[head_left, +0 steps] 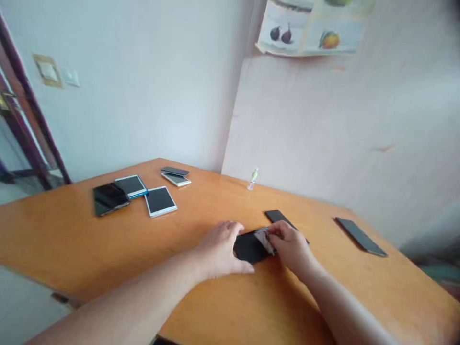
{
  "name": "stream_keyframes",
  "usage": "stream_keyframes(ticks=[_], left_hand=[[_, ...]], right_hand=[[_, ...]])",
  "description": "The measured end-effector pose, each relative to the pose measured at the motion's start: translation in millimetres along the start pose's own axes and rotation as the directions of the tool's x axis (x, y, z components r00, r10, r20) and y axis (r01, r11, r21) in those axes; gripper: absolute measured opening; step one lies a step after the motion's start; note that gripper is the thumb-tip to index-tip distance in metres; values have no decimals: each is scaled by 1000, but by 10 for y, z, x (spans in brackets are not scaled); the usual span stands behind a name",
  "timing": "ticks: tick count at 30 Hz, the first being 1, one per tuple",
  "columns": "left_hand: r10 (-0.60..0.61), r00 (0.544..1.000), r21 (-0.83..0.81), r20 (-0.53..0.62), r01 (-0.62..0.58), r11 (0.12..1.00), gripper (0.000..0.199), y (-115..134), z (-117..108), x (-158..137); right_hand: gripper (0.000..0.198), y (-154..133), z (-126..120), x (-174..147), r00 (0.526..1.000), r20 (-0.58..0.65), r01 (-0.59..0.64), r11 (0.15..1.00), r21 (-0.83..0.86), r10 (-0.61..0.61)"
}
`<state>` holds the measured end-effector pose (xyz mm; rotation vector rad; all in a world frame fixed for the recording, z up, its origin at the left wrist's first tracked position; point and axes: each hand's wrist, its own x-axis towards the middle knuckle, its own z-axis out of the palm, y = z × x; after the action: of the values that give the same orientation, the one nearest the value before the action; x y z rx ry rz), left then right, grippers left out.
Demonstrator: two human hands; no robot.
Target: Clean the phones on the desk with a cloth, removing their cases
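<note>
A black smartphone (250,247) lies screen up on the wooden table. My left hand (221,249) curves round its left end, with the fingers at the far edge and the thumb by the near edge. My right hand (290,245) pinches a small greyish-white cloth (265,241) and presses it against the right part of the screen. That end of the phone is partly covered by the cloth and fingers. Just behind my right hand lies another dark phone (278,217), partly hidden by it.
On the left of the table (201,201) lie a black tablet (109,199), a blue-edged tablet (132,185) and a white tablet (160,200). A white phone (176,179) touches a dark phone (175,170) behind them. A small clear bottle (252,179) stands near the wall; a dark flat device (360,236) lies right.
</note>
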<state>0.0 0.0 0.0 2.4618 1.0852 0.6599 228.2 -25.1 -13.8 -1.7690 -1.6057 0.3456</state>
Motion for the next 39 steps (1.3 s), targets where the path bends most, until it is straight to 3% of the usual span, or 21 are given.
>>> stream_keyframes(ticks=[5,9,11,14,16,21,23,26,29,31,36,39], left_hand=[[2,1000,-10,-13,-3,1000,77,-3,10,0],[23,1000,20,0,-23,1000,77,-3,-4,7],[36,999,28,-2,-36,999,76,-11,-2,12],[45,999,29,-16,-45,999,73,-30,16,18],[48,999,28,-23,-47,998,72,-40,29,20],[38,999,23,-26,-38,999,75,-35,23,21],[34,999,21,-15,-34,999,75,-31,13,21],[42,999,20,-13,-42,999,73,-38,17,23],[72,996,11,-53,-72,997,66,-57,44,26],[77,995,6,-69,-77,997,64,-70,58,26],[49,998,9,-38,-49,999,76,-70,53,20],[45,998,18,-33,-44,999,75,-58,39,14]], right_hand=[[21,-42,-102,18,991,-27,117,962,-245,-128],[26,-163,-132,-75,976,-34,201,949,-243,-215],[27,-254,-120,-142,951,49,308,931,-195,-304],[29,-393,-84,-237,859,245,489,861,-136,-449],[31,-441,-72,-268,829,319,526,835,-164,-459],[34,-315,-118,-194,938,255,331,828,-453,-235],[33,-271,-131,-173,958,219,272,817,-508,-183],[30,-361,-115,-235,928,275,349,847,-400,-252],[28,-541,-81,-344,834,376,480,867,-131,-405],[26,-580,-64,-362,802,384,510,859,-43,-456],[23,-263,-60,-155,908,210,403,895,-193,-363],[20,-71,-94,-20,964,92,260,957,-131,-249]])
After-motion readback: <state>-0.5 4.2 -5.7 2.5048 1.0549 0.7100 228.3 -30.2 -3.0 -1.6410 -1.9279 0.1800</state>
